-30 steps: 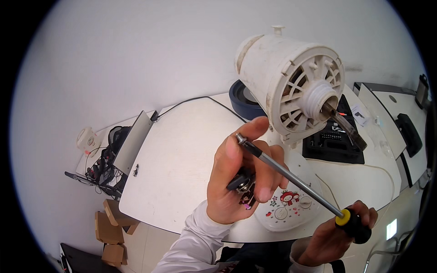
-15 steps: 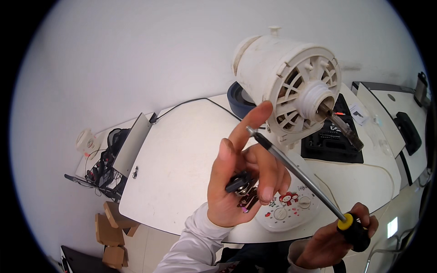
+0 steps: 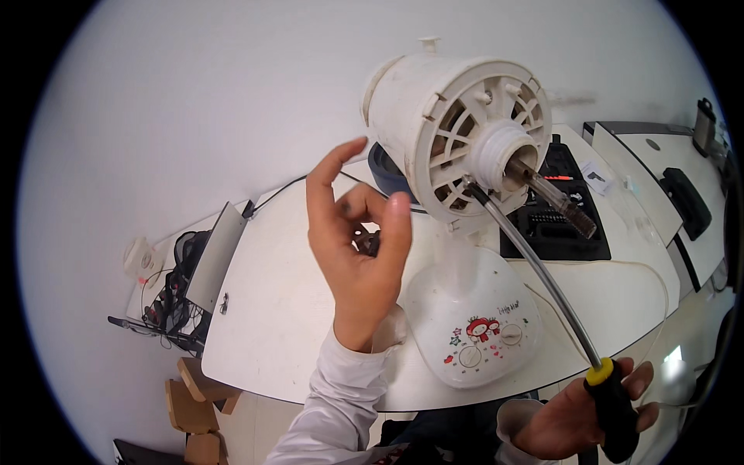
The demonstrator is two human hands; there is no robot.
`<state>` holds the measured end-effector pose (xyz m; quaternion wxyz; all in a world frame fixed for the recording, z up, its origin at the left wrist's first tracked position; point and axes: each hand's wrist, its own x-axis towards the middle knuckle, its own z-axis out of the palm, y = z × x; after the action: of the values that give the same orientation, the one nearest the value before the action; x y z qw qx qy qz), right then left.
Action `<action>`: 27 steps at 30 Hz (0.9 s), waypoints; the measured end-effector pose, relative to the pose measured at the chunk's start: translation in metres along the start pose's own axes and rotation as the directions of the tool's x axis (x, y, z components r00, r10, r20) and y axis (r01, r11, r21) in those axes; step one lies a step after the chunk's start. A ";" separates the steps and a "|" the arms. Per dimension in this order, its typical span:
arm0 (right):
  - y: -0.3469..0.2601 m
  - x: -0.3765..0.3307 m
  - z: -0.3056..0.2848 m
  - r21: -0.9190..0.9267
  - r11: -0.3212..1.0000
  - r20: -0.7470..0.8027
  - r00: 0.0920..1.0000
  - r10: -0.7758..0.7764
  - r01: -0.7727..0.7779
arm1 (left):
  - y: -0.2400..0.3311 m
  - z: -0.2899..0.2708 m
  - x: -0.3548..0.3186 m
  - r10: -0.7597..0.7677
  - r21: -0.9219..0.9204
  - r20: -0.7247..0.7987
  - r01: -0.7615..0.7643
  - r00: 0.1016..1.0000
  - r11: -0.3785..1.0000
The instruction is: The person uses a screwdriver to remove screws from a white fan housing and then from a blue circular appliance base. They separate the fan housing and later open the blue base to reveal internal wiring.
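Observation:
My right hand [image 3: 570, 415] grips the black and yellow handle of a long screwdriver [image 3: 539, 267]. Its tip is at the lower left of the white collar on the fan's motor housing [image 3: 422, 116]; I cannot tell whether it sits in a screw. A shaft [image 3: 554, 198] sticks out of the collar; no blades are on the fan. Beside the housing is my left hand [image 3: 356, 248], index finger raised and other fingers curled round small dark metal parts [image 3: 366, 239], mostly hidden. Under the housing stands the white fan base [image 3: 434, 349] with cartoon prints and two round knobs.
A black tool case [image 3: 558, 221] with bits lies open behind the fan on the white table [image 3: 271, 310]. Behind the housing is a dark blue round object [image 3: 387, 167]. A pale cord [image 3: 620, 267] curves across the right side. Cardboard boxes [image 3: 191, 407] stand on the floor at left.
The screwdriver tip has gone from beside my left fingers to the housing's front. My left hand has moved left and turned, its fingers curling over the small parts. The view has shifted slightly.

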<state>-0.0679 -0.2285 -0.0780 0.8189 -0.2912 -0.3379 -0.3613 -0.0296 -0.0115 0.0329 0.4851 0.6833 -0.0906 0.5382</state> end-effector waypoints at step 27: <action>0.001 0.046 0.013 -0.005 0.998 0.250 0.966 -0.065 0.068 | -0.042 0.002 0.017 -0.139 -0.146 0.317 0.193 0.938 0.970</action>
<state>-0.0481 -0.2362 -0.0354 0.7553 -0.3282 -0.4454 -0.3513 0.0054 0.0158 0.0230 0.5671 0.7181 -0.1530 0.3734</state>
